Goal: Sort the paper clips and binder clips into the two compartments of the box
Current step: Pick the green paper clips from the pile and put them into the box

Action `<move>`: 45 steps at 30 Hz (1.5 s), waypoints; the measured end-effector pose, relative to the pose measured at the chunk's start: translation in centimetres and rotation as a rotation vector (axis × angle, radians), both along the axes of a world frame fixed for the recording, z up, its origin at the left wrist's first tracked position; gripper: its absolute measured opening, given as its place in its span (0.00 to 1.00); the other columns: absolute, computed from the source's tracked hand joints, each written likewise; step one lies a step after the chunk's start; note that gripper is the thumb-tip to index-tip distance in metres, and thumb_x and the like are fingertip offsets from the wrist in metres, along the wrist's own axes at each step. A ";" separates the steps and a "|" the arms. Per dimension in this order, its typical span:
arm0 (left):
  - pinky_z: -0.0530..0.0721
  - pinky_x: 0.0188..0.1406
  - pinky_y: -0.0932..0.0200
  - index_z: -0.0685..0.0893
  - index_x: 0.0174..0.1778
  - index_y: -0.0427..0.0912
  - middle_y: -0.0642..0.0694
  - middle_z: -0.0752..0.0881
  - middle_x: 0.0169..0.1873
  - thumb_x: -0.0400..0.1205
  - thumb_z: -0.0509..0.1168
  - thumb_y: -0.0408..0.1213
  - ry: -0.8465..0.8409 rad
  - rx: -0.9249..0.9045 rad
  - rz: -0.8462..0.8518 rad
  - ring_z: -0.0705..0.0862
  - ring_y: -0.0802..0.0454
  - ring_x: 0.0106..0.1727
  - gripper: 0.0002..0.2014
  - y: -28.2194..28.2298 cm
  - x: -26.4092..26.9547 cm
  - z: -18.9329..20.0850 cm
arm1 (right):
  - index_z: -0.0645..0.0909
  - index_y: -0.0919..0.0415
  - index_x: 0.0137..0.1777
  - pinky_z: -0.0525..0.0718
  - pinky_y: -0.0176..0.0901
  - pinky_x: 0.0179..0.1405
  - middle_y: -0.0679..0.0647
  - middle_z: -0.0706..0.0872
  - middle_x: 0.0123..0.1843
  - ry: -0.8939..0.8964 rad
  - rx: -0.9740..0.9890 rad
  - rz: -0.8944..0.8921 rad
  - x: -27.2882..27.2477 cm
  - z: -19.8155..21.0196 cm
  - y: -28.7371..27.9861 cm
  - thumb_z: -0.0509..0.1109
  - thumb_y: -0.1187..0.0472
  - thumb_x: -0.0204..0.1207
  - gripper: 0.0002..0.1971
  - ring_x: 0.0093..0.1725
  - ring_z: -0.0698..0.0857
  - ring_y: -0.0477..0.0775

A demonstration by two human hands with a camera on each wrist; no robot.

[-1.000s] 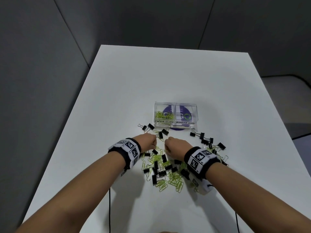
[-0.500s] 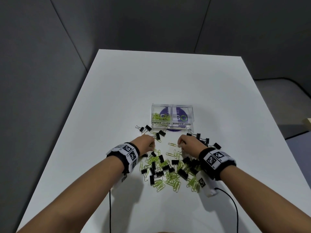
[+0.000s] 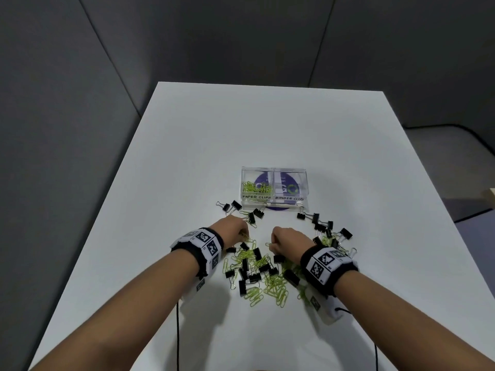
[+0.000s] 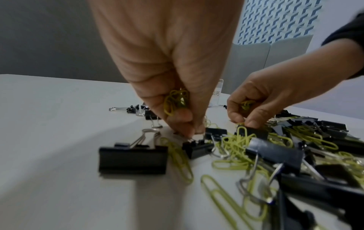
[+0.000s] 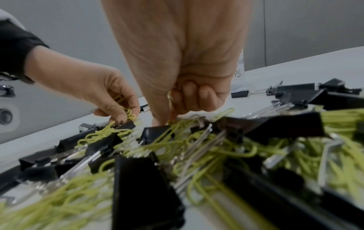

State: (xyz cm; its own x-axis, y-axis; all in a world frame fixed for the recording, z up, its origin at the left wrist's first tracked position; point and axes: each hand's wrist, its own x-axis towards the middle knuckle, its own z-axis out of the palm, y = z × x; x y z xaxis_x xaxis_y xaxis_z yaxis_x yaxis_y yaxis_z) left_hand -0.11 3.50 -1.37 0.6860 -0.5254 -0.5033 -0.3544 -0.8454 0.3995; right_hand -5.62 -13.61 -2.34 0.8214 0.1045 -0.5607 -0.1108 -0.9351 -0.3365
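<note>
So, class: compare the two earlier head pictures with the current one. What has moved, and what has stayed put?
The right hand swung out to the right half a second ago and has come back toward the middle of the pile, gripping green paper clips. The left hand barely moved and keeps holding its own bunch. The box and its contents look unchanged.

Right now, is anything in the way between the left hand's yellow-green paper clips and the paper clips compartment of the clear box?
Only low obstacles: the left hand grips yellow-green paper clips, and a few black binder clips lie on the white table before the clear plastic box. Its top looks open.
</note>
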 end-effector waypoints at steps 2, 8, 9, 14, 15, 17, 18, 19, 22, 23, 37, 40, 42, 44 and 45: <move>0.77 0.57 0.62 0.84 0.61 0.37 0.43 0.85 0.61 0.83 0.63 0.32 0.020 -0.001 -0.004 0.82 0.48 0.62 0.12 -0.2 0.1 0.2 | 0.75 0.66 0.58 0.78 0.49 0.49 0.62 0.84 0.57 0.002 -0.011 0.033 -0.2 0.0 -0.1 0.60 0.60 0.82 0.11 0.55 0.83 0.63; 0.80 0.60 0.64 0.84 0.60 0.37 0.43 0.86 0.59 0.82 0.64 0.34 0.028 -0.070 -0.008 0.85 0.50 0.57 0.12 -0.9 1.7 2.2 | 0.69 0.61 0.46 0.74 0.42 0.41 0.60 0.84 0.46 0.010 -0.016 0.182 1.2 1.1 -0.8 0.55 0.61 0.83 0.06 0.38 0.76 0.54; 0.80 0.58 0.66 0.84 0.59 0.37 0.43 0.86 0.58 0.82 0.63 0.34 0.015 -0.103 0.005 0.85 0.52 0.55 0.11 -0.9 2.3 2.9 | 0.67 0.60 0.46 0.72 0.37 0.36 0.55 0.81 0.40 0.002 -0.005 0.189 1.8 1.8 -0.8 0.54 0.60 0.84 0.07 0.35 0.73 0.51; 0.76 0.51 0.69 0.86 0.57 0.37 0.43 0.87 0.56 0.82 0.64 0.34 -0.143 -0.161 0.045 0.84 0.53 0.51 0.10 -0.8 7.1 6.6 | 0.67 0.61 0.46 0.68 0.33 0.31 0.48 0.70 0.33 -0.121 0.087 0.122 6.9 5.9 -0.5 0.48 0.59 0.87 0.10 0.30 0.68 0.46; 0.75 0.52 0.66 0.86 0.57 0.37 0.42 0.87 0.57 0.82 0.64 0.34 -0.171 -0.150 0.056 0.84 0.50 0.55 0.10 -0.8 7.9 7.0 | 0.68 0.63 0.46 0.70 0.37 0.35 0.51 0.74 0.35 -0.151 0.088 0.103 8.1 6.2 -0.3 0.48 0.60 0.86 0.11 0.32 0.72 0.50; 0.76 0.54 0.62 0.86 0.57 0.36 0.40 0.87 0.57 0.82 0.64 0.34 -0.210 -0.126 0.071 0.83 0.46 0.58 0.11 -0.9 9.2 7.5 | 0.72 0.66 0.49 0.73 0.43 0.40 0.59 0.83 0.46 -0.196 0.067 0.083 10.4 6.3 0.1 0.50 0.62 0.85 0.11 0.43 0.82 0.59; 0.77 0.56 0.61 0.86 0.57 0.36 0.40 0.87 0.57 0.82 0.64 0.33 -0.221 -0.116 0.074 0.83 0.45 0.58 0.11 -1.0 9.6 7.6 | 0.72 0.65 0.50 0.75 0.44 0.41 0.60 0.85 0.52 -0.215 0.044 0.087 11.3 6.0 0.4 0.52 0.63 0.84 0.09 0.48 0.84 0.60; 0.78 0.58 0.59 0.86 0.58 0.36 0.40 0.87 0.57 0.82 0.63 0.33 -0.229 -0.104 0.075 0.83 0.45 0.59 0.11 -1.2 9.9 7.5 | 0.72 0.65 0.49 0.76 0.44 0.42 0.61 0.85 0.56 -0.232 0.007 0.099 11.9 5.9 0.7 0.53 0.63 0.84 0.07 0.50 0.84 0.59; 0.78 0.60 0.57 0.86 0.58 0.36 0.40 0.86 0.58 0.83 0.61 0.31 -0.244 -0.079 0.079 0.84 0.44 0.58 0.11 -1.9 10.1 6.8 | 0.74 0.68 0.58 0.77 0.46 0.48 0.63 0.84 0.58 -0.273 -0.062 0.132 12.8 5.6 1.4 0.61 0.61 0.82 0.10 0.53 0.82 0.60; 0.79 0.60 0.56 0.86 0.58 0.36 0.39 0.86 0.58 0.83 0.61 0.31 -0.243 -0.078 0.081 0.84 0.44 0.58 0.11 -2.1 10.1 6.5 | 0.74 0.68 0.62 0.79 0.48 0.52 0.63 0.84 0.58 -0.286 -0.056 0.125 12.7 5.6 1.4 0.62 0.61 0.82 0.13 0.55 0.83 0.61; 0.76 0.54 0.57 0.83 0.61 0.47 0.48 0.81 0.61 0.83 0.61 0.40 -0.337 -0.046 -0.233 0.79 0.49 0.62 0.12 -4.0 7.9 4.7 | 0.81 0.61 0.53 0.82 0.46 0.43 0.57 0.87 0.51 -0.418 -0.014 0.133 4.6 2.7 -2.6 0.58 0.65 0.82 0.10 0.47 0.85 0.57; 0.78 0.47 0.58 0.84 0.57 0.46 0.50 0.82 0.54 0.84 0.59 0.42 -0.351 -0.032 -0.271 0.81 0.50 0.56 0.11 -2.9 6.1 3.8 | 0.75 0.58 0.70 0.87 0.45 0.51 0.53 0.80 0.69 -0.377 -0.006 0.260 4.2 1.5 -1.6 0.60 0.66 0.81 0.17 0.55 0.85 0.55; 0.82 0.47 0.57 0.81 0.60 0.46 0.49 0.81 0.55 0.83 0.60 0.46 -0.304 0.062 -0.276 0.82 0.50 0.54 0.14 -2.1 4.8 2.4 | 0.67 0.55 0.77 0.88 0.45 0.44 0.50 0.70 0.78 -0.346 -0.057 0.359 4.3 1.0 -0.9 0.59 0.68 0.82 0.24 0.52 0.86 0.55; 0.84 0.47 0.54 0.79 0.65 0.46 0.48 0.79 0.58 0.82 0.62 0.50 -0.285 0.141 -0.245 0.82 0.49 0.54 0.19 -1.4 3.9 0.9 | 0.59 0.54 0.80 0.87 0.47 0.40 0.49 0.63 0.81 -0.335 -0.128 0.421 4.4 0.6 -0.4 0.56 0.68 0.82 0.27 0.52 0.87 0.57; 0.85 0.48 0.53 0.77 0.67 0.46 0.47 0.78 0.59 0.81 0.63 0.51 -0.284 0.154 -0.220 0.81 0.48 0.55 0.21 -1.1 3.5 0.2 | 0.59 0.54 0.80 0.85 0.48 0.41 0.49 0.63 0.81 -0.331 -0.148 0.428 4.4 0.5 -0.3 0.56 0.68 0.83 0.26 0.54 0.86 0.57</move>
State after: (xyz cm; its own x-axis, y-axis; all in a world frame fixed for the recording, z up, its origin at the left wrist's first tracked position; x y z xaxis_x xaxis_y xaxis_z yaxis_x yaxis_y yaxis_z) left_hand 3.40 2.36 -1.12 0.6892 -0.6083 -0.3937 -0.6119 -0.7796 0.1334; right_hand -1.17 -13.93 -1.84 0.8578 0.4071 -0.3139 0.3783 -0.9133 -0.1506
